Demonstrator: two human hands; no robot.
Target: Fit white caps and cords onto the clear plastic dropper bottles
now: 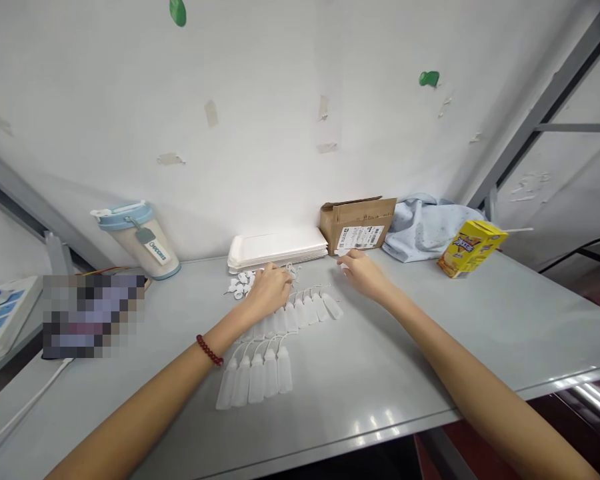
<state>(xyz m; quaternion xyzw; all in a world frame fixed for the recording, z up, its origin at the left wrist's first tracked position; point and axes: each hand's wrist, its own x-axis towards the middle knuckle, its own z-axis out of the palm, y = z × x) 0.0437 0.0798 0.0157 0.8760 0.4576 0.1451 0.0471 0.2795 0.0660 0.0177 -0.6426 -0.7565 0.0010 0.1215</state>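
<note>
My left hand is bent over a pile of small white plastic pieces, its fingers curled down and their tips partly hidden. Below it lies a slanting row of translucent squeeze bottles with thin white tubes or cords at their tops, partly covered by the hand. Nearer the table edge is a second group of the same bottles, side by side. My right hand hovers in front of the cardboard box, fingers drawn together; a small whitish bit shows at the fingertips, too small to name.
A stack of white trays and an open cardboard box stand against the wall. To the right are a pale blue cloth and a yellow drink carton. A tumbler and a blurred phone-like object with a cable are left.
</note>
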